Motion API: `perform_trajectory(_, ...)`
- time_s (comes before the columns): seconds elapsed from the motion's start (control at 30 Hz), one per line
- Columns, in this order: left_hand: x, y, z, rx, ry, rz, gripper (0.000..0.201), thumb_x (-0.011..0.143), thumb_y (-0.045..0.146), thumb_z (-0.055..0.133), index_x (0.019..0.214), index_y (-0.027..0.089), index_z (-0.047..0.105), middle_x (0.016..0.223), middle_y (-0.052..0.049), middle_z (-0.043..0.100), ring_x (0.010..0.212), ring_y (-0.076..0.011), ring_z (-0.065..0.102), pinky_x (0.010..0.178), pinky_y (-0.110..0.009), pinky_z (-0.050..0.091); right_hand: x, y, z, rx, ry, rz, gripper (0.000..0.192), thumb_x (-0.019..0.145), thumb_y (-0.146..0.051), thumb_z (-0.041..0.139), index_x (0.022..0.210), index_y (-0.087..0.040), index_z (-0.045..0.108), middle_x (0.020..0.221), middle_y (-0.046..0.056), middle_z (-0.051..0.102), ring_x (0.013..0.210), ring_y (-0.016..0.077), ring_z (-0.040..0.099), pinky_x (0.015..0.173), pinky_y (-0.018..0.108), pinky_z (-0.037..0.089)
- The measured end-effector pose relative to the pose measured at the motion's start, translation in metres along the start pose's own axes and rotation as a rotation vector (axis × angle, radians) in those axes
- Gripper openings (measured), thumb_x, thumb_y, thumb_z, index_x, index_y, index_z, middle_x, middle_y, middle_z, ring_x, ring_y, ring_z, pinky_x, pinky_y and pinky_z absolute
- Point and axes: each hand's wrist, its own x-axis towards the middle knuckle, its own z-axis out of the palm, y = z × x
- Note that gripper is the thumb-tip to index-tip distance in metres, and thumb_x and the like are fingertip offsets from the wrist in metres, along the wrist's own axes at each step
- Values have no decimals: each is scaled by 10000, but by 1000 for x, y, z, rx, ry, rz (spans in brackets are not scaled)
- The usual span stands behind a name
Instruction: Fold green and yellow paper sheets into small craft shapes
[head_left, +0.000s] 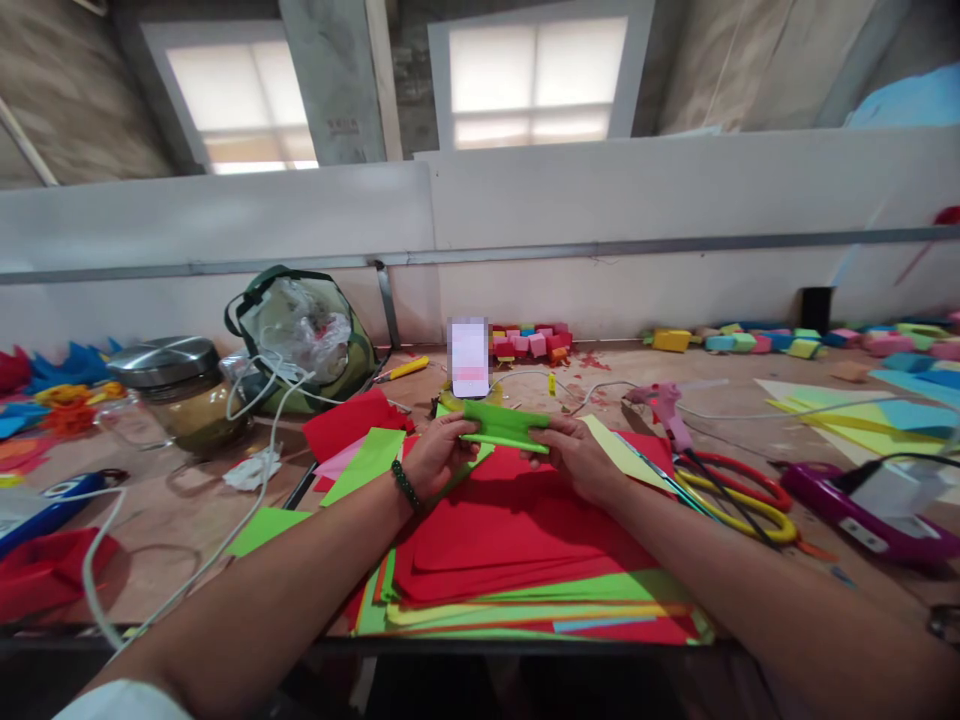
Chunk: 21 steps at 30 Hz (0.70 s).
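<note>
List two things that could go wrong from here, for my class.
1. The green sheet, held between the left hand and right hand, could crease crookedly if either grip slips.
2. The black cord from the pink glue gun runs near the right forearm; a snag might drag the gun.

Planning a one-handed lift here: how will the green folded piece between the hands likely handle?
The green folded piece is probably light, as it looks like thin sheet material. Its folds may stiffen it somewhat: it spans from left hand to right hand without obvious sag. Squeezing would likely crease it, since it already shows fold lines.
</note>
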Motion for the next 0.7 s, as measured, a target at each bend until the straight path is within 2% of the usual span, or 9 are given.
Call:
perform_trajectory(0.13,0,1,0,-51,-14,-5,26,778,113,626,786,120,603,567,36,570,397,-36,517,407,-121,424,0,2,2,19,12,30,240,586,-195,695,816,-174,758,716,34,702,563,127,640,494,214,508)
perform_trajectory(0.3,-8,0,9,-105,-57,12,116,812,233,642,809,123,606,665,-9,638,556,-100,635,549,-189,528,0,5,4,30,74,-7,235,607,-186,642,813,-203,755,739,21,716,606,117,649,577,227,527)
perform_trajectory(0.43,-16,-4,18,-105,-71,20,120,777,190,695,824,112,616,741,-36,680,600,-105,652,598,-196,541,-2,7,8,12,90,-46,251,609,-174,627,820,-212,758,828,16,728,701,134,662,661,255,541)
perform_trajectory(0.57,-14,-4,19,-101,-27,25,110,781,161,695,781,105,600,700,-31,671,567,-82,633,600,-178,541,-4,8,12,-16,68,-58,247,588,-160,604,775,-206,760,890,15,726,726,148,656,705,286,543)
perform_trajectory(0.7,-8,-4,12,-103,15,34,133,771,101,679,709,119,562,606,-1,629,549,-78,621,602,-164,537,-5,7,12,-33,29,-40,209,583,-149,590,716,-190,745,771,7,711,698,145,640,711,282,526)
